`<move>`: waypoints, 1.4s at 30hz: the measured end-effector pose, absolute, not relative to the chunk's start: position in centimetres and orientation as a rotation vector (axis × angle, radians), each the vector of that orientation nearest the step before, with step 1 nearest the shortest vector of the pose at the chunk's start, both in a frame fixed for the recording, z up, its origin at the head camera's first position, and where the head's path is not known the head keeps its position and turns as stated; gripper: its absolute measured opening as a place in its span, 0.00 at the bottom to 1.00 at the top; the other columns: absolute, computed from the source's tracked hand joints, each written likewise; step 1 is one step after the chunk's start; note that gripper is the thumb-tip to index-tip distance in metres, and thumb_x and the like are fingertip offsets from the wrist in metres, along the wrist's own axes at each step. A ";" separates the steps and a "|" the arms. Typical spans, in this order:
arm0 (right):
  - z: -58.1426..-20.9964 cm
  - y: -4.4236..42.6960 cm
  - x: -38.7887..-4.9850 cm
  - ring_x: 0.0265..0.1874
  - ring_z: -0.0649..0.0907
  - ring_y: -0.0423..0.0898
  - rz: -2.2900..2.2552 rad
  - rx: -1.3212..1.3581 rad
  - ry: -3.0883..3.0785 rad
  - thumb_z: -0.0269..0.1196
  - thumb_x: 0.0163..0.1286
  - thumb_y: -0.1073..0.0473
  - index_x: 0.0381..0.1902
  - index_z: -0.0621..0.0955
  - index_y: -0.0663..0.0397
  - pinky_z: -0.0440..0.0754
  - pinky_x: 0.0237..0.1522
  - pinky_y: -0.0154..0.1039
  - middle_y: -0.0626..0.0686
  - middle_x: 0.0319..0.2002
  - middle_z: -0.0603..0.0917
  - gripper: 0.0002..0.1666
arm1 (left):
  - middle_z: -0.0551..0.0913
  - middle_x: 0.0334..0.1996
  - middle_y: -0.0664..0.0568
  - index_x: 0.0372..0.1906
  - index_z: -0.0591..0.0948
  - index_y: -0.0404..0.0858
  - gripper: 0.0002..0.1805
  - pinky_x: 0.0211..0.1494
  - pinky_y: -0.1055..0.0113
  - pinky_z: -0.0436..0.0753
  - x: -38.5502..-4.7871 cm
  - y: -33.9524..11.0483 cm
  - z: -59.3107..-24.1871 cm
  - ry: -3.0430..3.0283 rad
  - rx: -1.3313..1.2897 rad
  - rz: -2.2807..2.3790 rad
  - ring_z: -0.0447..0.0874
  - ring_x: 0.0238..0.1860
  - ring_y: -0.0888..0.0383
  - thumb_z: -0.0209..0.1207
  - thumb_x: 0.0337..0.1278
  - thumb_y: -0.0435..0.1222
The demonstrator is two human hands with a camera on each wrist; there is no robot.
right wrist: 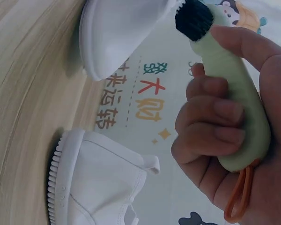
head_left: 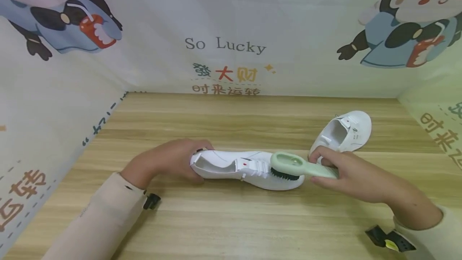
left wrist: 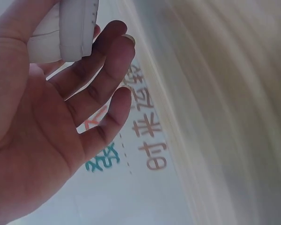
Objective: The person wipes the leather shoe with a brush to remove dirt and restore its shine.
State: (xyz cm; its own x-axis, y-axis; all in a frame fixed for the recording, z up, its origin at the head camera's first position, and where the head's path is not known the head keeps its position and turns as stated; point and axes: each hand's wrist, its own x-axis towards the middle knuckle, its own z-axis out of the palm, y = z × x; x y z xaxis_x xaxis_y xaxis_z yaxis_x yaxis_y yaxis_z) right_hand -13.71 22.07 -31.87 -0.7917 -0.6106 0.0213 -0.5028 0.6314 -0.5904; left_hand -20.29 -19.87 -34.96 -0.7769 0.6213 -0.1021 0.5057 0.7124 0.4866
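Note:
A white lace-up shoe (head_left: 220, 156) lies lengthwise in the middle of the head view, toe to the right. My left hand (head_left: 177, 160) grips its heel; in the left wrist view the heel (left wrist: 70, 35) sits between thumb and fingers. With my right hand (head_left: 355, 174) I hold a pale green brush (head_left: 288, 162) by its handle. Its dark bristles (head_left: 285, 174) rest on or just over the shoe's toe; the exact contact cannot be told. An orange loop (right wrist: 241, 192) hangs from the handle's end in the right wrist view.
A second white shoe (head_left: 355, 132) stands on the wooden table (head_left: 216, 224) behind my right hand. Behind the table hangs a pale printed cloth (head_left: 231, 7), which also covers both sides. Black wrist straps (head_left: 152, 201) stick out near both sleeves.

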 end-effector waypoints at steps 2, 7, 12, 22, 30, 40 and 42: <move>-31.9 22.0 -13.7 0.19 0.69 0.32 -0.903 -0.922 2.635 0.66 0.70 0.52 0.46 0.72 0.41 0.72 0.22 0.31 0.39 0.22 0.72 0.14 | 0.84 0.45 0.66 0.51 0.79 0.57 0.33 0.54 0.59 0.80 -20.8 -20.5 -35.1 2.664 0.862 0.657 0.81 0.45 0.62 0.81 0.32 0.41; -32.5 21.7 -13.8 0.21 0.69 0.32 -0.881 -0.976 2.564 0.61 0.74 0.53 0.46 0.75 0.42 0.72 0.23 0.32 0.39 0.24 0.71 0.07 | 0.84 0.43 0.63 0.53 0.79 0.54 0.34 0.50 0.60 0.79 -21.9 -22.1 -35.3 2.717 0.774 0.634 0.81 0.43 0.60 0.79 0.33 0.44; -33.7 21.2 -14.0 0.24 0.71 0.31 -0.778 -1.008 2.543 0.56 0.77 0.51 0.44 0.78 0.45 0.73 0.28 0.31 0.38 0.26 0.73 0.07 | 0.83 0.40 0.60 0.55 0.77 0.50 0.35 0.43 0.63 0.78 -23.0 -22.7 -35.8 2.755 0.701 0.535 0.79 0.38 0.59 0.77 0.35 0.49; -35.4 20.5 -14.1 0.23 0.69 0.30 -0.759 -1.012 2.560 0.54 0.78 0.49 0.28 0.77 0.44 0.71 0.28 0.31 0.36 0.22 0.69 0.16 | 0.82 0.41 0.56 0.57 0.78 0.43 0.38 0.43 0.61 0.78 -26.3 -21.6 -36.0 2.758 0.736 0.430 0.77 0.38 0.58 0.76 0.36 0.52; -35.7 20.6 -14.3 0.28 0.72 0.32 -0.759 -1.011 2.595 0.56 0.77 0.52 0.32 0.81 0.45 0.73 0.32 0.32 0.40 0.28 0.76 0.12 | 0.83 0.42 0.56 0.55 0.78 0.48 0.34 0.44 0.60 0.77 -29.2 -22.4 -35.9 2.817 0.649 0.418 0.77 0.38 0.57 0.73 0.39 0.55; -35.7 21.0 -14.1 0.39 0.79 0.37 -0.599 -0.938 2.678 0.55 0.77 0.58 0.68 0.72 0.55 0.81 0.45 0.44 0.44 0.44 0.83 0.24 | 0.83 0.52 0.45 0.60 0.77 0.40 0.40 0.59 0.44 0.74 -31.0 -26.5 -36.0 2.884 0.407 0.496 0.79 0.49 0.49 0.71 0.43 0.58; -35.9 21.1 -14.0 0.40 0.79 0.38 -0.583 -0.922 2.688 0.55 0.76 0.59 0.69 0.71 0.56 0.81 0.46 0.45 0.46 0.46 0.83 0.26 | 0.83 0.51 0.43 0.60 0.77 0.38 0.41 0.58 0.43 0.74 -31.3 -27.1 -36.1 2.884 0.375 0.513 0.79 0.48 0.48 0.71 0.44 0.58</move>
